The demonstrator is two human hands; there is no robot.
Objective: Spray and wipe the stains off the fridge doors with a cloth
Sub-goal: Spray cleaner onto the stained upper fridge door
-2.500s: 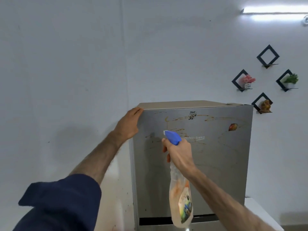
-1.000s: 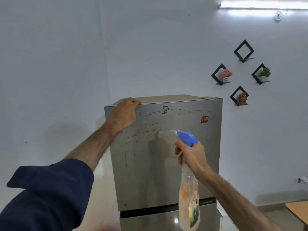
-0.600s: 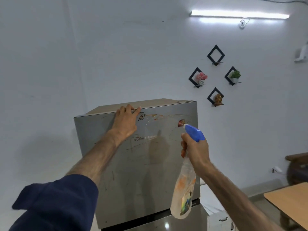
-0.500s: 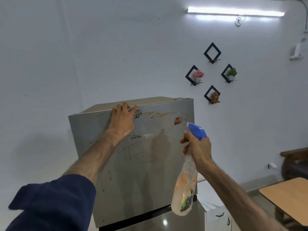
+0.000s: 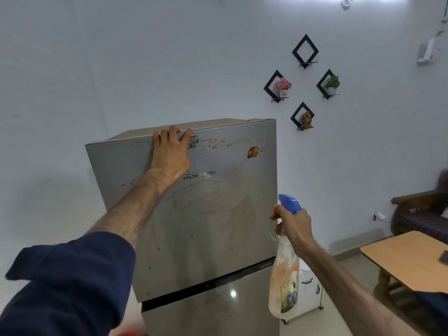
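A grey steel fridge stands in front of me; its upper door (image 5: 218, 226) carries brown streaks and drips near the top and across the middle. My left hand (image 5: 171, 154) lies flat on that door with its fingers hooked over the top edge. My right hand (image 5: 293, 223) grips the neck of a clear spray bottle (image 5: 283, 282) with a blue trigger head, held just off the door's right edge. The lower door (image 5: 218, 314) shows below a dark gap. No cloth is in view.
Four black diamond wall shelves (image 5: 304, 82) with small ornaments hang right of the fridge. A wooden table (image 5: 407, 263) with a phone stands at the right, a dark sofa (image 5: 424, 214) behind it. A small white cabinet (image 5: 310, 287) sits beside the fridge.
My view has swung to the right and the fridge now sits left of centre. The spray bottle has moved from in front of the door to beyond its right edge and lower. My left hand slid right along the top.
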